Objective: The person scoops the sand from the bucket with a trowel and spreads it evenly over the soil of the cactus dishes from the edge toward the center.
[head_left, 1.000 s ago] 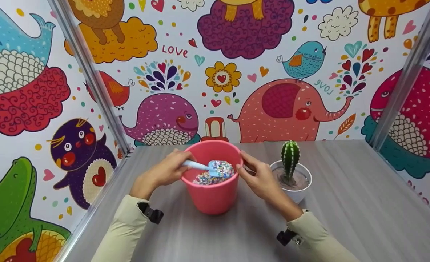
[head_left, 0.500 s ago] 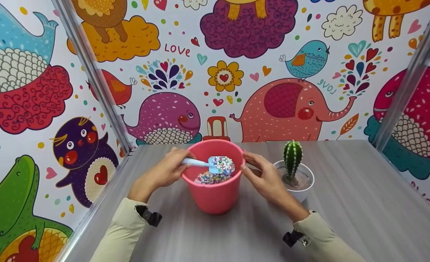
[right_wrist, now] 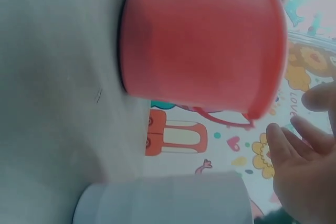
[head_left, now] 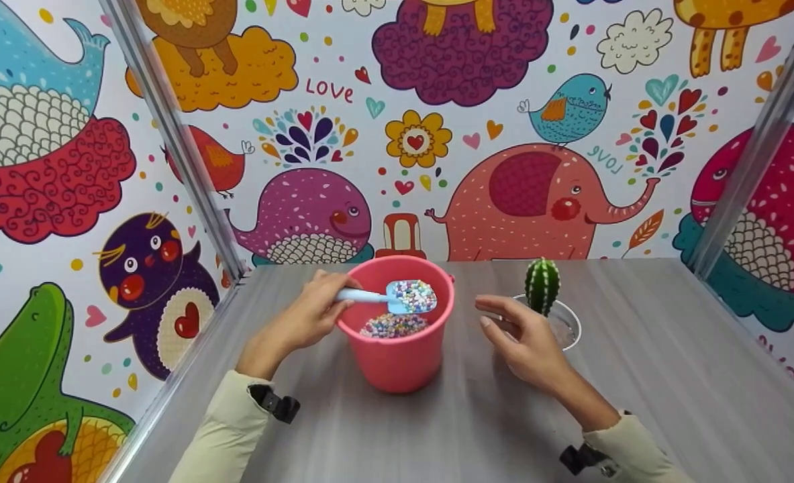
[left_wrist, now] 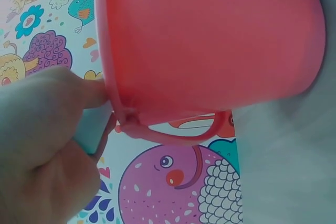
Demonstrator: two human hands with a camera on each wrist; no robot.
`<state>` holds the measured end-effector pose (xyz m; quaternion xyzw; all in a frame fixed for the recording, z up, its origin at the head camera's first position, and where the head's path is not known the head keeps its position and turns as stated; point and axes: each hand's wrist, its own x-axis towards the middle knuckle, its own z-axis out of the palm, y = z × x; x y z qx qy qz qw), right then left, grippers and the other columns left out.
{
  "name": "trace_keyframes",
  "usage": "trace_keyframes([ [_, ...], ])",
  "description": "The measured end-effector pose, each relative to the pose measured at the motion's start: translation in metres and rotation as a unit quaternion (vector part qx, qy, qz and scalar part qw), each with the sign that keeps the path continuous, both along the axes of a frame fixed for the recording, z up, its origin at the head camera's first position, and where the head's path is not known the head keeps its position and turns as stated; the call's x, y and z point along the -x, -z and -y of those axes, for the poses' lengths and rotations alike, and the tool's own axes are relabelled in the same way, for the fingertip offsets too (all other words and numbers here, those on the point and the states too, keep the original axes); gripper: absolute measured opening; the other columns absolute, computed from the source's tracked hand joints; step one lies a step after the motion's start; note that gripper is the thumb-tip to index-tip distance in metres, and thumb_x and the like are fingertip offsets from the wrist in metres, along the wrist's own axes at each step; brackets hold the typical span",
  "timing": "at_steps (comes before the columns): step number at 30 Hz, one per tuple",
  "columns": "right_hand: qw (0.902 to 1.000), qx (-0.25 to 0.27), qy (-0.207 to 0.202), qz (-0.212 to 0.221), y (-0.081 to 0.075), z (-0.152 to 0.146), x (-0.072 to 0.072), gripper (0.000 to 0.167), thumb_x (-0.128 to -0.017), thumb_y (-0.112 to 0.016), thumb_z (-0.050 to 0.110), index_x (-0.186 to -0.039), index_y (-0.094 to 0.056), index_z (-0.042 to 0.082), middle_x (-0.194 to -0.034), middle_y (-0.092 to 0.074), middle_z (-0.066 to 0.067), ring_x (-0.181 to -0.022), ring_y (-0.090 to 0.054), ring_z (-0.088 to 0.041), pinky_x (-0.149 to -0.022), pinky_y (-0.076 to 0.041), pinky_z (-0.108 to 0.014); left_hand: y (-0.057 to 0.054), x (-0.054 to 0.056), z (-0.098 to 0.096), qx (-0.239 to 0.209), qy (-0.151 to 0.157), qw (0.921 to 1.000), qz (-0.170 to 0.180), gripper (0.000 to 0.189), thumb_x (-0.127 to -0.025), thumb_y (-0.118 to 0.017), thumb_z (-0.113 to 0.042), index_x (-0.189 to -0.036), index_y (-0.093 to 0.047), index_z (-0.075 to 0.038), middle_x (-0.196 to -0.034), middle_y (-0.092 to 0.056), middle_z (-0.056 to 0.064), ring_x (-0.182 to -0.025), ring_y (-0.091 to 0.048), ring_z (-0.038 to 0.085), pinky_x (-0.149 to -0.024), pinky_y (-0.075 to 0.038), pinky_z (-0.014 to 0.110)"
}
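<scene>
A pink bucket (head_left: 397, 362) stands upright on the table, with small multicoloured beads (head_left: 394, 326) inside. At its left rim my left hand (head_left: 309, 315) grips the handle of a light blue toy shovel (head_left: 363, 295). The shovel's scoop carries a heap of beads above those in the bucket. In the left wrist view, the left fingers (left_wrist: 94, 93) are right at the bucket's rim. My right hand (head_left: 527, 342) holds nothing, its fingers loosely bent, between the bucket and a potted cactus (head_left: 543, 288). The hand partly hides the white pot (head_left: 574, 329).
The grey wood-look table (head_left: 672, 376) meets a wall (head_left: 397, 67) printed with cartoon animals. Metal posts (head_left: 175, 134) stand at the left and right corners. The bucket's pink carrying handle (right_wrist: 226, 121) hangs down along its far side.
My right hand has let go of the bucket's rim and moved right, in front of the cactus pot. The left hand's loaded shovel has risen slightly.
</scene>
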<state>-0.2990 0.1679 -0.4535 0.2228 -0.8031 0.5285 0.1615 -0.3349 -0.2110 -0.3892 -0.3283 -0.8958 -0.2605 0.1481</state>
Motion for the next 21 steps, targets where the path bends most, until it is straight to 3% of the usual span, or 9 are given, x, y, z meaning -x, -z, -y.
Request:
trace_keyframes([
  [6, 0.9999, -0.014, -0.001, 0.002, -0.002, -0.024, -0.014, 0.033, -0.103, -0.076, 0.025, -0.136, -0.072, 0.026, -0.136, -0.074, 0.005, -0.128, -0.073, -0.018, -0.102, -0.056, -0.022, -0.003, -0.004, -0.007, -0.018, -0.003, 0.9998, 0.003, 0.016, -0.104, -0.069, -0.006, -0.120, -0.070, -0.003, -0.115, -0.075, 0.013, -0.111, -0.053, 0.029, -0.100, -0.039, 0.050],
  [13, 0.9997, -0.022, 0.013, 0.002, -0.003, -0.055, -0.024, 0.030, -0.104, -0.074, 0.016, -0.133, -0.074, 0.012, -0.128, -0.078, -0.004, -0.117, -0.075, -0.015, -0.095, -0.059, -0.020, -0.007, -0.006, -0.017, -0.029, 0.000, 0.9996, 0.006, 0.019, -0.104, -0.069, -0.008, -0.123, -0.070, -0.005, -0.120, -0.075, 0.011, -0.116, -0.053, 0.030, -0.106, -0.040, 0.056],
  [18, 0.9969, -0.041, 0.067, -0.003, 0.001, -0.074, -0.026, 0.022, -0.106, -0.073, 0.023, -0.126, -0.078, 0.020, -0.123, -0.079, 0.003, -0.111, -0.072, -0.007, -0.090, -0.059, -0.019, -0.009, -0.007, -0.022, -0.035, -0.001, 0.9993, 0.011, 0.020, -0.105, -0.068, -0.010, -0.125, -0.069, -0.006, -0.123, -0.075, 0.012, -0.120, -0.053, 0.032, -0.110, -0.039, 0.059],
  [21, 0.9934, -0.039, 0.107, -0.015, 0.006, -0.084, -0.025, 0.015, -0.105, -0.073, 0.021, -0.118, -0.079, 0.020, -0.113, -0.079, 0.004, -0.100, -0.070, -0.007, -0.085, -0.057, -0.018, -0.009, -0.007, -0.026, -0.039, -0.001, 0.9992, 0.009, 0.020, -0.105, -0.068, -0.009, -0.125, -0.069, -0.006, -0.124, -0.075, 0.012, -0.123, -0.054, 0.032, -0.110, -0.040, 0.060],
])
